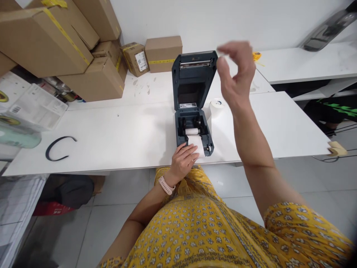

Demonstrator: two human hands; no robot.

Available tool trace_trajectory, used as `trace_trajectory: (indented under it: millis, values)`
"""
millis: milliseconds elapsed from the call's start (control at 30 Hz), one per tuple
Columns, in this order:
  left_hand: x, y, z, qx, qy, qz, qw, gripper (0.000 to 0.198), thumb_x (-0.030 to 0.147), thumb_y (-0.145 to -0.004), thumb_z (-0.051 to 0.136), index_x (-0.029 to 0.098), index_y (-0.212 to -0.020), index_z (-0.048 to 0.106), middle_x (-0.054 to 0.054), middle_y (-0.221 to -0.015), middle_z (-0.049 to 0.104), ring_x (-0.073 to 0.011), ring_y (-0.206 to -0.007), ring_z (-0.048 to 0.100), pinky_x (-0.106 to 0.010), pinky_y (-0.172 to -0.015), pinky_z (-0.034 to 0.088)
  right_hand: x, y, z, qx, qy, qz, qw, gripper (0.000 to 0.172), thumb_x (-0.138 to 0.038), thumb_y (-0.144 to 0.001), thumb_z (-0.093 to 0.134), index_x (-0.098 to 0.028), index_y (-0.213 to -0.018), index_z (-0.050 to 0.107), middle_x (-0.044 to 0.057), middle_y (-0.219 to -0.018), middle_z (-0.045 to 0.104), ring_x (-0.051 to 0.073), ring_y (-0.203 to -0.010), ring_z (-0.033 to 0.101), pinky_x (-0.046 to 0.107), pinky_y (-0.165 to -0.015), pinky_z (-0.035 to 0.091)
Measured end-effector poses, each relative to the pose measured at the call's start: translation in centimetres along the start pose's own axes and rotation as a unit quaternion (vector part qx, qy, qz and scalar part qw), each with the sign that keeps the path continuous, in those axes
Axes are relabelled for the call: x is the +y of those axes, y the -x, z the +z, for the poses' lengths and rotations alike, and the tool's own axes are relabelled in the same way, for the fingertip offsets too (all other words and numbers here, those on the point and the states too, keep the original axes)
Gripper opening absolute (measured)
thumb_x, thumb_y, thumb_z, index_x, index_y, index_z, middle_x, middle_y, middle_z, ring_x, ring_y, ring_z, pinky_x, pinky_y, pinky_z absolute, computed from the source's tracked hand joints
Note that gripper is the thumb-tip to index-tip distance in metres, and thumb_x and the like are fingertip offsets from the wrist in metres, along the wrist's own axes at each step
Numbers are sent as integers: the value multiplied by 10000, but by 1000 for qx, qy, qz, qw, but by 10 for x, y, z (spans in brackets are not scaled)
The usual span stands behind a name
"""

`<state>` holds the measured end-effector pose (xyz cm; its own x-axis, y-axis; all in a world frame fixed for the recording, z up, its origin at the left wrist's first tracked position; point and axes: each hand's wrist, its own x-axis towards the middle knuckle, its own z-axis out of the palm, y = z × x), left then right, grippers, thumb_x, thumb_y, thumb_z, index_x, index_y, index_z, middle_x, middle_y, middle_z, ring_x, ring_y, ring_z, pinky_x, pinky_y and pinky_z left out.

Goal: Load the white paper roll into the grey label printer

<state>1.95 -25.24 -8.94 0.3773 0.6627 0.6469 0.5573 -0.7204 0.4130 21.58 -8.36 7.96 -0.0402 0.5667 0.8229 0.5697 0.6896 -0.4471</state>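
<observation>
A dark blue label printer [178, 128] stands on the white table with its lid [176, 85] raised and leaning back. Inside lies a small white roll [192, 131], and a strip of white label paper [195, 143] runs forward over the front edge. My left hand [182, 160] rests on this strip at the printer's front, fingers stretched out flat; its thumb is hidden. Beside the lid's upper right corner, my right hand [238, 70] is raised, slightly blurred, thumb and forefinger curved apart with nothing between them. Whether it touches the lid I cannot tell.
Right of the printer stands a white paper roll [216, 108]. Cardboard boxes [92, 82] are stacked at the back left, with smaller boxes [163, 54] by the wall. A black headband [57, 147] lies left on the table [134, 137]. A dark bottle [325, 33] stands far right.
</observation>
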Motion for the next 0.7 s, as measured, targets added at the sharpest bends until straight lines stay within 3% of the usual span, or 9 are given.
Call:
trace_trajectory:
  millis: [67,133,200,300,367,500,700]
  values:
    - [0,2,2,6,-7,4,1000,191,204,-1012,573,211,-992,763,-90,-1183,808,-223,-1215,732,-497,-1098,566,14,-24,4,2,-8,-3,1000,591,-659,-1034,396,-269,-1453,541,22,-1535,577,211,-1494,458,473,-1296,298]
    - [0,5,4,13,-15,10,1000,219,192,-1019,545,216,-1009,763,-87,-1186,808,-223,-1221,729,-502,-1099,564,31,-41,12,-80,-67,71,992,720,-762,-1000,312,-296,-1523,482,-15,-1608,514,209,-1539,411,472,-1329,250]
    - [0,8,6,29,-23,22,999,254,155,-1018,512,217,-1020,759,-82,-1186,807,-220,-1224,724,-501,-1098,564,41,-48,22,-138,-121,144,973,795,-833,-960,258,-276,-1407,606,1,-1466,649,225,-1391,560,475,-1248,392]
    - [3,13,10,63,-32,31,997,278,94,-995,501,217,-1016,749,-72,-1167,804,-208,-1190,721,-481,-1070,580,36,-36,26,-115,-117,137,977,775,-834,-955,232,-248,-1139,704,10,-1183,768,178,-1118,645,405,-1064,520]
    - [6,18,13,91,-41,28,995,264,80,-978,528,222,-1019,746,-69,-1108,799,-201,-1123,716,-455,-1025,602,24,-16,20,-83,-99,104,986,666,-794,-980,253,-296,-1076,684,-4,-1158,765,169,-1106,629,381,-1038,521]
    - [8,27,19,130,-62,31,989,253,71,-951,599,239,-1067,750,-52,-956,736,-184,-992,669,-420,-994,599,-7,49,-4,-80,-98,45,991,499,-631,-1059,313,-313,-1200,670,31,-1299,717,222,-1241,616,440,-1092,510]
    - [1,39,29,167,-114,46,978,177,178,-914,736,311,-1026,771,-45,-1034,719,-204,-1092,603,-427,-1075,491,-27,155,-23,-86,-38,-77,993,413,-348,-1063,403,-311,-1429,591,64,-1466,633,296,-1376,582,563,-1138,501]
